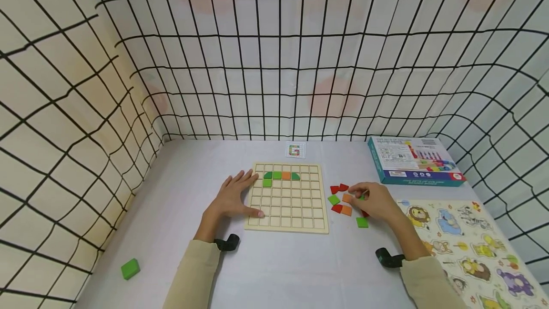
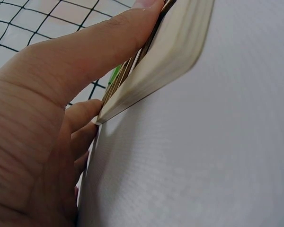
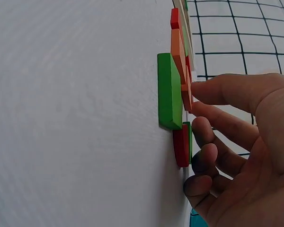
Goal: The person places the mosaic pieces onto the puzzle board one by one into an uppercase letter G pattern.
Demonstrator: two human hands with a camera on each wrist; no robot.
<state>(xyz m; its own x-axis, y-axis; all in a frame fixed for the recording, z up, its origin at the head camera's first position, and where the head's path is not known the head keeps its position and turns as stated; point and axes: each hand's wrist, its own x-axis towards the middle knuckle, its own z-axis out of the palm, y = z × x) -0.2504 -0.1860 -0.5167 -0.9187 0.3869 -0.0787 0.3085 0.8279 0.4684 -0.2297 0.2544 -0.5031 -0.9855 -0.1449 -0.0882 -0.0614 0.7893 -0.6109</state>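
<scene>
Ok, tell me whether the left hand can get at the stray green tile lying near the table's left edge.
Probably yes. The left hand rests flat on the wooden grid board, holding nothing, and the green tile lies alone on bare table with nothing between them.

A staged recording booth: grid-patterned sheets (image 1: 274, 51) wall in a white table (image 1: 283, 266) on 3 sides, holding only children's puzzles.

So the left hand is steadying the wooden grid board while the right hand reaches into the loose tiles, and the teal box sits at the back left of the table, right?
Not quite. The teal box sits at the back right, as the head view shows. The left hand does rest on the wooden grid board, and the right hand is at the loose tiles.
</scene>
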